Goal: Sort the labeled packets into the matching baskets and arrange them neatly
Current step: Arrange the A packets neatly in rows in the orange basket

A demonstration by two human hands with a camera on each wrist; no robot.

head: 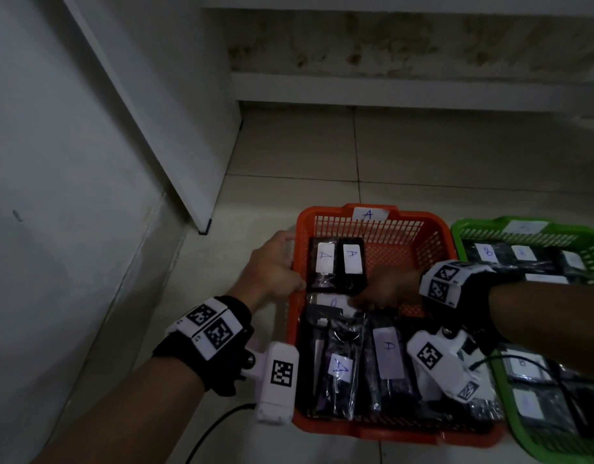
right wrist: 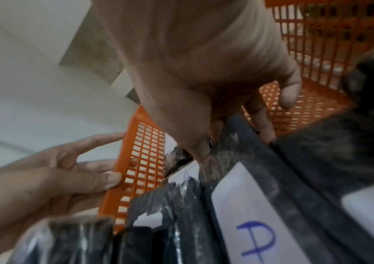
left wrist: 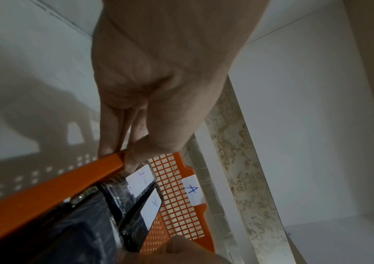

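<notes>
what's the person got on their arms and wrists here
Both forearms are bare, with no sleeves. Each wrist has a black strap: the left wrist band and the right wrist band, each wrapped with white panels printed with black square codes. A white camera block with its own code hangs from each strap, and a thin black cable trails from each.

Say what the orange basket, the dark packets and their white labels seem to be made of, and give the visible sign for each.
Orange basket: looks like moulded plastic, matt, with a regular grid of holes in walls and floor.
Dark packets: probably clear plastic film over dark contents; it wrinkles and glints.
White labels: likely paper stickers, matt, with a handwritten blue letter A.
</notes>
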